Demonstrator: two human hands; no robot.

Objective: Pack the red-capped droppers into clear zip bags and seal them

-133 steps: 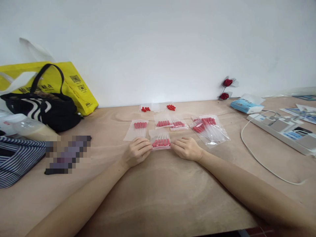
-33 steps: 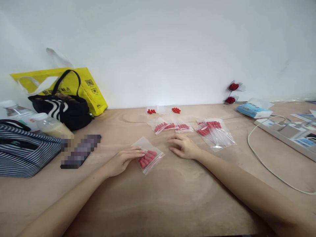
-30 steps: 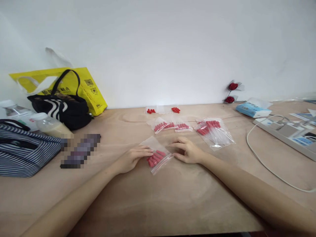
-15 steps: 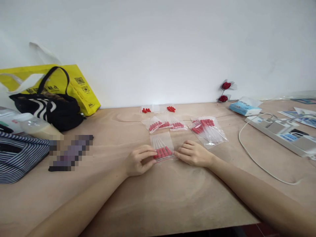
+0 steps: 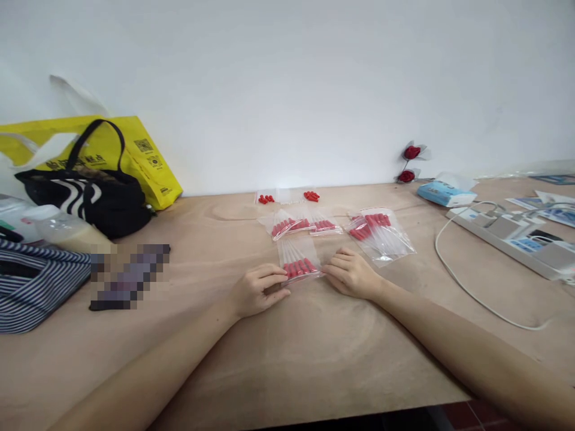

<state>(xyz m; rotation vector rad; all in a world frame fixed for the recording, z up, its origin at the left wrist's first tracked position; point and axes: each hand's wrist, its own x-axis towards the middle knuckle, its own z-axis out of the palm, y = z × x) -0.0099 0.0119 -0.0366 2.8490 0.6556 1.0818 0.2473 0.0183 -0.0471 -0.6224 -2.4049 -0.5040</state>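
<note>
Fingertips of left hand (image 5: 258,291) and right hand (image 5: 353,275) lightly pinch the bag (image 5: 298,261)'s near edge; slick plastic could easily slip.

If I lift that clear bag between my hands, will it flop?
The clear bag looks like thin film lying flat, so it probably sags. The red-tipped pieces bunch at its near end, so that end likely droops. Glossy plastic may slip.

bag (image 5: 299,261) turned straight, slid farther from the person; both hands following
</note>
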